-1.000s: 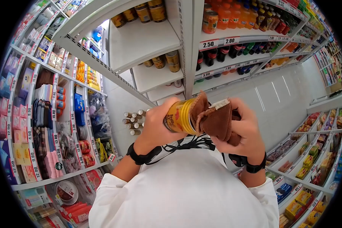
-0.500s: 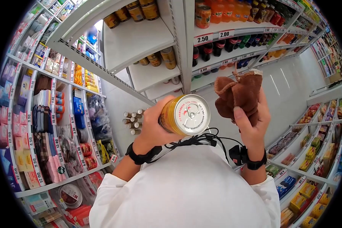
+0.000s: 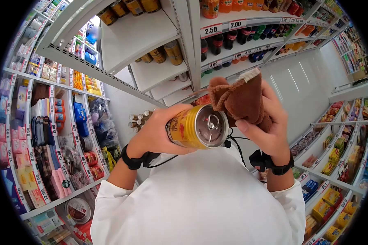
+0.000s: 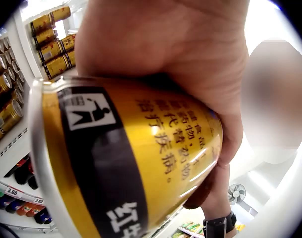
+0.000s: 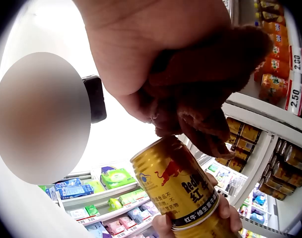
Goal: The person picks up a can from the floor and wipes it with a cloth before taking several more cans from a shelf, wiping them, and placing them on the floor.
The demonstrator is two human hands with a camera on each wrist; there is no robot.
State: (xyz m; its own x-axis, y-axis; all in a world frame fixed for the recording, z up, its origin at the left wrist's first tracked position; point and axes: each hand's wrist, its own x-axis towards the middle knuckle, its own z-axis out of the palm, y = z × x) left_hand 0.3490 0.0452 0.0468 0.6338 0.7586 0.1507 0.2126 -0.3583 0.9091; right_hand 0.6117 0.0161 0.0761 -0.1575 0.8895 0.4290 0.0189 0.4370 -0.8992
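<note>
My left hand (image 3: 155, 128) grips a yellow Red Bull can (image 3: 185, 127) round its side, with the silver pull-tab end tilted up toward me. Close up in the left wrist view, the gold and black label of the can (image 4: 161, 134) fills the middle. A bunched brown cloth (image 3: 245, 100) with a pale tag is held between the thumb and fingers of my right hand (image 3: 276, 122). It overlaps the can's upper right rim in the head view. From the right wrist, the cloth (image 5: 205, 94) hangs right beside the can's end.
Gold cans (image 3: 173, 53) stand on white shelves (image 3: 137, 45) ahead of me. Several more cans (image 3: 137, 118) stand on the floor below my left hand. Bottled drinks (image 3: 216, 44) line shelves ahead to the right. Packed shelving runs along both sides, with snacks (image 3: 323, 206) at right.
The cloth first covered the can's end, then moved off to the right and showed the lid. Now it is back against the can's upper right edge. The can stays in my left hand.
</note>
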